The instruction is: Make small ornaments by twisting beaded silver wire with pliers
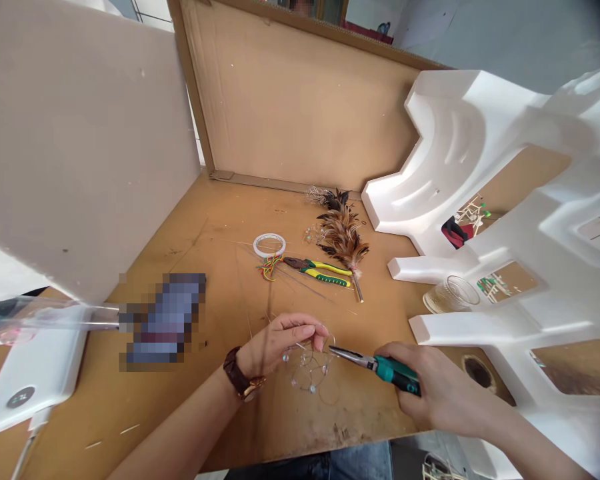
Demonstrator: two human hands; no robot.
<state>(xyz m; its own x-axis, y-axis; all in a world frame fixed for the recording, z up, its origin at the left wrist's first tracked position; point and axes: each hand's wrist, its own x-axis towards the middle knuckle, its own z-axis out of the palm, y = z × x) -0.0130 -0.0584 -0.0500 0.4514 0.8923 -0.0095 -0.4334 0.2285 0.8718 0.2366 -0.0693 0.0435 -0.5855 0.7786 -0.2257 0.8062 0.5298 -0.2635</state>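
My left hand [293,335], with a brown watch on its wrist, pinches the top of a thin wire piece [311,373] dotted with small clear beads. The beaded wire hangs just above the table near its front edge. My right hand [425,380] is wrapped round the teal and black handles of long-nose pliers [360,358]. Their tip points left and meets or nearly touches a wire loop beside my left fingertips; whether the jaws grip it is too small to tell.
Yellow-green pliers [325,272], a white ring [269,245], colourful cord [270,267] and a feather bundle [343,233] lie behind my hands. White foam [450,327] and a glass [450,295] stand right; a blurred phone [173,317] and white device [35,373] are left.
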